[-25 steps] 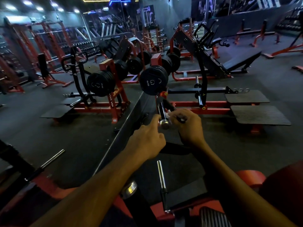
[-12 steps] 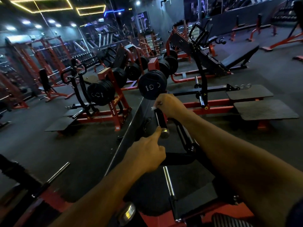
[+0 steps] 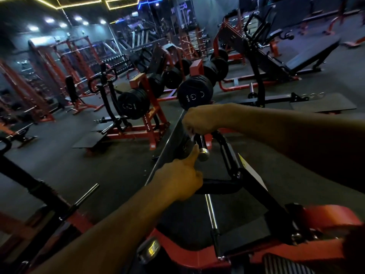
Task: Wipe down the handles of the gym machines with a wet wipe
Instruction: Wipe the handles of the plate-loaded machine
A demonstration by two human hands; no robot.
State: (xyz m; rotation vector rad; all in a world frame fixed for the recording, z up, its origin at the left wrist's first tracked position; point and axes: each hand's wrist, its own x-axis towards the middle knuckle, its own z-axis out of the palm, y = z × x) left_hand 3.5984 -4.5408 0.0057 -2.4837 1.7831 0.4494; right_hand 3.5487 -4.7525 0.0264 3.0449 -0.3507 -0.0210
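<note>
Dark rubber floor (image 3: pixel 59 161); red-framed machines (image 3: pixel 142 107) under dim ceiling lights (image 3: pixel 49 20).
</note>
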